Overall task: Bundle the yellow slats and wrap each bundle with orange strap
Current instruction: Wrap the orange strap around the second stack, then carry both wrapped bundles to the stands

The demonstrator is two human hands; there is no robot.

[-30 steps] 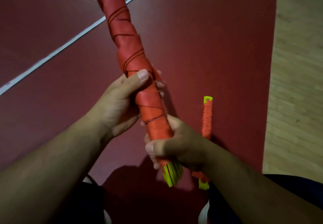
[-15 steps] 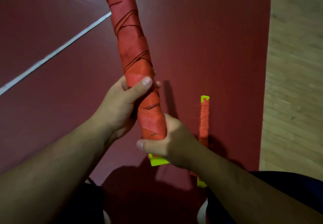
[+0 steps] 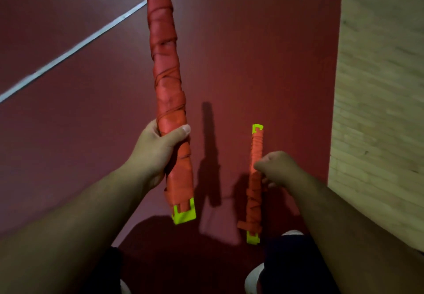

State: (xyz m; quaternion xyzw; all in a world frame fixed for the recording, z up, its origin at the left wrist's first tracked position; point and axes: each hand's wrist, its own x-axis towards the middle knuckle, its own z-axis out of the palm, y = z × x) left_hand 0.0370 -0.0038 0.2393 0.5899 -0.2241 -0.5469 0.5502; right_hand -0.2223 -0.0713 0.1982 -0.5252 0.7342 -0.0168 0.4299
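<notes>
1. Head view: my left hand [image 3: 158, 153] is clamped round the large bundle [image 3: 167, 87], thumb across its front and fingers curled behind, gripping below the middle of its length.
2. The large bundle is held clear of the floor and nearly upright in the picture. It runs from just left of 6 o'clock up to the 12 o'clock edge, leaning slightly towards 11.
3. Orange strap [image 3: 165, 48] covers that bundle in overlapping, uneven turns. The yellow slats [image 3: 184, 213] show only at the two bare ends.
4. My right hand [image 3: 277, 167] sits at about 4 o'clock, well apart from the left hand, with its fingers curled. Its knuckles overlap the small bundle [image 3: 255, 185]. I cannot tell whether it grips that bundle or only hovers over it.
5. The small bundle lies on the red mat [image 3: 263, 52] at 4 o'clock, pointing towards 12. It is also strap-wrapped, with yellow showing at both ends.
6. A white line [image 3: 75, 48] crosses the mat from 9 o'clock up towards 12, passing behind the large bundle.
7. Pale wooden floor [image 3: 378, 87] borders the mat along the 3 o'clock side.
8. A white shoe [image 3: 252, 280] shows at 5 o'clock, beneath my right forearm.
</notes>
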